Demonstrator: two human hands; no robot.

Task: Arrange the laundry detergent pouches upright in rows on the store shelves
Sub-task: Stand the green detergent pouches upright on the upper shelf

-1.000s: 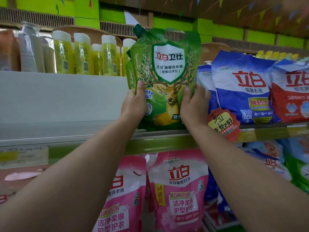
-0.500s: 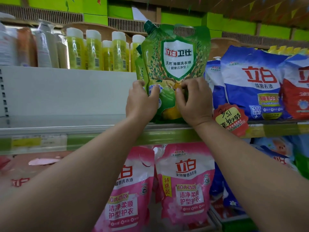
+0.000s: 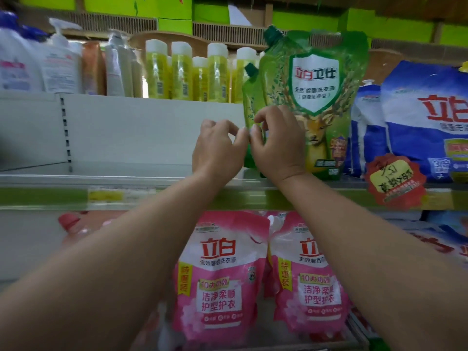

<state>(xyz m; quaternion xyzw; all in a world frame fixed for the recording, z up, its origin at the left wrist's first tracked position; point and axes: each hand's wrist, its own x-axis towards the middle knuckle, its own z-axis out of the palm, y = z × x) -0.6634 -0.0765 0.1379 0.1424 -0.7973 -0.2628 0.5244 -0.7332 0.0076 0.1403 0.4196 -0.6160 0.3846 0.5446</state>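
Both hands are up at the upper shelf [image 3: 152, 182], working at the left edge of the green pouches. The big front green pouch [image 3: 316, 97] stands upright on the shelf, dark green cap at its top left corner, a white shield label and a deer on its face. Tucked just behind it to the left, a second green pouch [image 3: 250, 97] pokes out, its cap lower than the first. The right hand [image 3: 277, 145] lies over the front pouch's lower left, fingers curled, the tips pinching at the pouches' left edge; exactly which pouch it grips I can't make out. The left hand [image 3: 215, 148] sits right beside it, touching it, fingers curled in toward that same edge, and whether it truly holds anything is too blurred to call. To the right, blue detergent bags [image 3: 425, 122] stand close against the green one, with a red price tag [image 3: 395, 181] hanging off the shelf lip. Behind, yellow bottles [image 3: 182, 72] line a higher ledge. Below, two pink pouches [image 3: 263, 282] stand side by side between the forearms.
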